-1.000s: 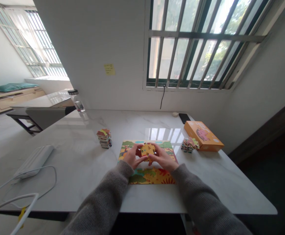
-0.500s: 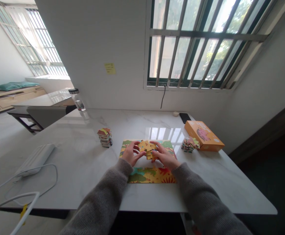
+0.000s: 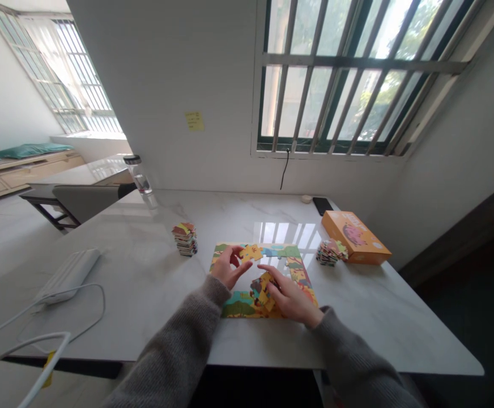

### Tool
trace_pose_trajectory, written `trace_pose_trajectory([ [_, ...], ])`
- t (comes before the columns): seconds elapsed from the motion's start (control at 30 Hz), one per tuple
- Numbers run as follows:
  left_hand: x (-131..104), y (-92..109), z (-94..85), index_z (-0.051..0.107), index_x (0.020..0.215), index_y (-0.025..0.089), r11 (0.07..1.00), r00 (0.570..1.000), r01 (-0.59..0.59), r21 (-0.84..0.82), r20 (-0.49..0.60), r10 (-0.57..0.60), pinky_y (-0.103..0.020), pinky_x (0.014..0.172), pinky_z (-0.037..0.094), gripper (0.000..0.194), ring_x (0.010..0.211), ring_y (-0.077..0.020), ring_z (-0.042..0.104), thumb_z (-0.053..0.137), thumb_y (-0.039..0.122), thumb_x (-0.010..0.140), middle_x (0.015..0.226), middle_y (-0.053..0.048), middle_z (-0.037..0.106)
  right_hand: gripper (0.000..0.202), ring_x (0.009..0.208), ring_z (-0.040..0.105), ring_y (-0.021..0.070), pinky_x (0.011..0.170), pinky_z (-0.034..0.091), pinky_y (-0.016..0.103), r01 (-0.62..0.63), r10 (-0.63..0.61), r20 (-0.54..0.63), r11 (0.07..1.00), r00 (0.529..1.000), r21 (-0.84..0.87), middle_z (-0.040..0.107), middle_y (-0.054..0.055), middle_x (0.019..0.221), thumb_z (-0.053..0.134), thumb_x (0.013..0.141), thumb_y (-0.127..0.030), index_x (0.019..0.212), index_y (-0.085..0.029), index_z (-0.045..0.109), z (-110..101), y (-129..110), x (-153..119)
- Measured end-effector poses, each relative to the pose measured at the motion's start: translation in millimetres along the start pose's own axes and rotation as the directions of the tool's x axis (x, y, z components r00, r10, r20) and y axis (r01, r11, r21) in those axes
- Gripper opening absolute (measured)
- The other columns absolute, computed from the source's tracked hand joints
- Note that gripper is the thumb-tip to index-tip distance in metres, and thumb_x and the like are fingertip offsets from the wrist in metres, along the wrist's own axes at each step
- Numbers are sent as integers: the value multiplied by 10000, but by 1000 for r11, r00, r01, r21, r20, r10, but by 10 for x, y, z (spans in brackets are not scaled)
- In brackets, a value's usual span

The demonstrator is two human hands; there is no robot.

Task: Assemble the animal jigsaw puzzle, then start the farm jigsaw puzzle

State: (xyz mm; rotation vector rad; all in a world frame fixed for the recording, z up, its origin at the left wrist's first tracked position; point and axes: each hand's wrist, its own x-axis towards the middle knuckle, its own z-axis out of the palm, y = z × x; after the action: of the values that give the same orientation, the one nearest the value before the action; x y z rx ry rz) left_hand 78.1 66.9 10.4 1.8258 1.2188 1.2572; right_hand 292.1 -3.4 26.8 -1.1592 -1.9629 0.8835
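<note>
Between the thumb and fingers of my left hand [image 3: 229, 268] is a yellow jigsaw piece [image 3: 251, 253], held over the upper part of the puzzle. My right hand [image 3: 293, 298] is closed on several jigsaw pieces [image 3: 262, 287], mostly yellow with some grey and blue, lower and nearer to me. Under both hands lies a colourful jigsaw puzzle [image 3: 300, 273], its border joined around a middle where white tabletop shows. The hands and held pieces hide parts of its left, lower and right sides.
A stack of jigsaw pieces [image 3: 184, 239] stands left of the puzzle, and a looser stack [image 3: 330, 253] sits at the right against an orange box [image 3: 355, 238]. Farther back are a phone [image 3: 322, 205] and a clear bottle [image 3: 139, 175]. A white power strip [image 3: 69, 276] with cables lies at left.
My hands have moved apart: the right one has come down toward me with several pieces, while the left stays near the top with one yellow piece. More of the puzzle's middle shows.
</note>
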Motion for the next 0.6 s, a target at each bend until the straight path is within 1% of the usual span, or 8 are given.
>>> trace_pose_trajectory([
  [0.1, -146, 32, -174, 592, 1098, 165, 995, 993, -74, 67, 94, 68, -386, 835, 540, 458, 862, -215, 633, 708, 481, 786, 975, -71, 647, 455, 1271, 545, 257, 1105, 410, 486, -16, 11, -74, 997, 997, -72, 606, 69, 1350, 437, 943, -262, 1392, -270, 510, -48, 41, -222],
  [0.17, -306, 45, -354, 609, 1063, 189, 983, 973, -140, 122, 200, 114, -433, 963, 504, 394, 1025, -255, 614, 705, 463, 797, 1082, -93, 638, 426, 1278, 528, 282, 1112, 386, 520, -60, 32, -221, 991, 975, -119, 618, 75, 1326, 450, 935, -299, 1348, -261, 547, -115, 137, -367],
  [0.23, -501, 44, -544, 633, 1041, 205, 970, 949, -197, 145, 275, 152, -470, 1046, 457, 408, 1140, -292, 567, 747, 471, 753, 1164, -108, 609, 405, 1263, 531, 303, 1102, 385, 542, -134, 76, -418, 985, 905, -111, 615, 90, 1318, 461, 925, -348, 1303, -245, 566, -189, 240, -509],
  [0.3, -703, 31, -706, 647, 1053, 220, 972, 957, -157, 173, 268, 106, -493, 1081, 431, 409, 1219, -313, 520, 749, 482, 757, 1272, -122, 559, 430, 1183, 587, 292, 1046, 451, 509, -179, 146, -504, 984, 851, -17, 622, 99, 1289, 467, 927, -395, 1321, -234, 531, -248, 300, -639],
  [0.37, -880, 15, -814, 642, 1091, 226, 986, 969, -84, 145, 243, 47, -512, 1099, 419, 416, 1266, -323, 496, 733, 489, 780, 1342, -131, 520, 464, 1086, 638, 267, 965, 520, 452, -190, 220, -502, 975, 837, 111, 637, 99, 1242, 468, 939, -432, 1357, -233, 479, -275, 300, -744],
  [0.43, -1007, -1, -869, 641, 1094, 224, 998, 972, 8, 65, 232, -23, -503, 1079, 453, 413, 1278, -327, 505, 707, 512, 805, 1367, -143, 508, 478, 1034, 658, 252, 913, 550, 411, -187, 274, -473, 957, 837, 222, 645, 95, 1216, 463, 951, -457, 1379, -244, 446, -271, 256, -811],
  [0.5, -1078, -19, -889, 646, 1077, 230, 997, 972, 73, -17, 224, -68, -499, 1067, 476, 402, 1295, -336, 508, 696, 530, 815, 1381, -148, 504, 480, 1023, 662, 251, 896, 557, 400, -182, 304, -446, 938, 841, 297, 643, 94, 1219, 458, 959, -470, 1389, -259, 431, -248, 208, -835],
  [0.6, -1102, -44, -893, 651, 1076, 253, 988, 967, 113, -109, 241, -84, -514, 1074, 476, 388, 1327, -350, 495, 701, 535, 814, 1389, -143, 503, 491, 1022, 660, 260, 885, 558, 408, -179, 324, -404, 918, 855, 355, 637, 97, 1229, 474, 955, -480, 1392, -264, 416, -220, 180, -814],
])
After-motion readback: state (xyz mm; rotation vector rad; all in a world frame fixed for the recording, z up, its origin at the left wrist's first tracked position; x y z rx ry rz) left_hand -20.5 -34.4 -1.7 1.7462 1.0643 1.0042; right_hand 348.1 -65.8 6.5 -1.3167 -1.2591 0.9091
